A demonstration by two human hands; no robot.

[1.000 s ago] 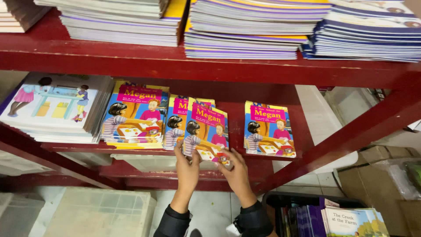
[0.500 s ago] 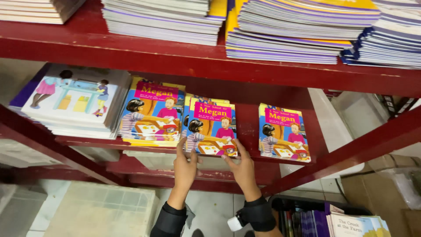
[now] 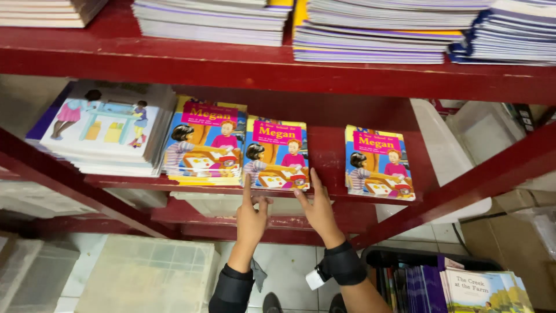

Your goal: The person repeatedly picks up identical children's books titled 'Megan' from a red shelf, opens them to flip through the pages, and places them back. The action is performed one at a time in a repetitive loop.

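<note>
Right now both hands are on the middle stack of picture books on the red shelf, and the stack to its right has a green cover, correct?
Not quite. In the head view the left hand and right hand do touch the middle stack on the red shelf, but the stack to its right has the same yellow cover with a pink title band, not green.

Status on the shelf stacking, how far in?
Done: two stacks of the yellow-cover picture books lie flat on the red middle shelf, the left stack and the right stack. In hand: the left hand and right hand touch the front edge of the middle stack, fingers open. Left: that stack sits close to the left one, with a wider gap to the right.
</note>
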